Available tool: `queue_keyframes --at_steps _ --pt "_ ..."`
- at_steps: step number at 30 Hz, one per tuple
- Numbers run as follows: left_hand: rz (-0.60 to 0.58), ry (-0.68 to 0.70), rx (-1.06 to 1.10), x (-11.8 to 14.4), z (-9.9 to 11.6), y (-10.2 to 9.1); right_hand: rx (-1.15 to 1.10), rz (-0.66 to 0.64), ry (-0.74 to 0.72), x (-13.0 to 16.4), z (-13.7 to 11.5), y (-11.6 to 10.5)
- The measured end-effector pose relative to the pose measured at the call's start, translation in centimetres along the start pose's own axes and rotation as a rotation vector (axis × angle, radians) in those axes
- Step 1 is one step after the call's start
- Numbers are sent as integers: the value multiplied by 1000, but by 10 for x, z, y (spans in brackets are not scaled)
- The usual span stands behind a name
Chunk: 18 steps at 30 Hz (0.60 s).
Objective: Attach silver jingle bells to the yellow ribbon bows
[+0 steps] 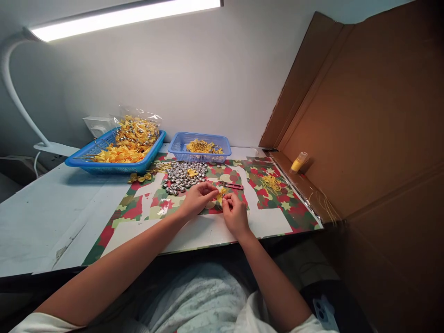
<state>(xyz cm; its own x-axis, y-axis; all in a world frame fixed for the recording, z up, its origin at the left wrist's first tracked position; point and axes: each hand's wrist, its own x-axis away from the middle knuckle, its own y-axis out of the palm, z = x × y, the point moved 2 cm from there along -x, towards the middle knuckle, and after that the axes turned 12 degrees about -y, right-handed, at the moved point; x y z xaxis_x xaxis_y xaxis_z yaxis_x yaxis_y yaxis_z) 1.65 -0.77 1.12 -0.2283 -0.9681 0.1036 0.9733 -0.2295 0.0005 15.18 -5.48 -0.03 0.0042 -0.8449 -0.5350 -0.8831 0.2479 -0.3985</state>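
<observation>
Between my two hands is a small yellow ribbon bow, pinched by the fingers of my left hand. My right hand is closed at the bow's right side, its fingertips on something small, perhaps the bow's edge or its thin cord. A pair of thread snips lies just behind my fingers. To the left of them spreads a pile of shiny silver bells, with one yellow bow resting on top.
A large blue basket of yellow bows stands at the left, a smaller blue basket behind the bells. Yellow cords lie at the right, near a yellow-filled bottle. A cardboard wall bounds the right side; a lamp hangs above.
</observation>
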Motion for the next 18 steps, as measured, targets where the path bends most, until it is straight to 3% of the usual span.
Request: queue_keyframes --at_steps 4,13,18 --pt "-15 46 -42 0 -1 0 -12 4 4 0 1 0" --pt "13 187 -356 5 4 -1 -43 -7 26 1 3 1" --pt "38 199 -374 4 2 -1 -41 -5 37 2 4 1"
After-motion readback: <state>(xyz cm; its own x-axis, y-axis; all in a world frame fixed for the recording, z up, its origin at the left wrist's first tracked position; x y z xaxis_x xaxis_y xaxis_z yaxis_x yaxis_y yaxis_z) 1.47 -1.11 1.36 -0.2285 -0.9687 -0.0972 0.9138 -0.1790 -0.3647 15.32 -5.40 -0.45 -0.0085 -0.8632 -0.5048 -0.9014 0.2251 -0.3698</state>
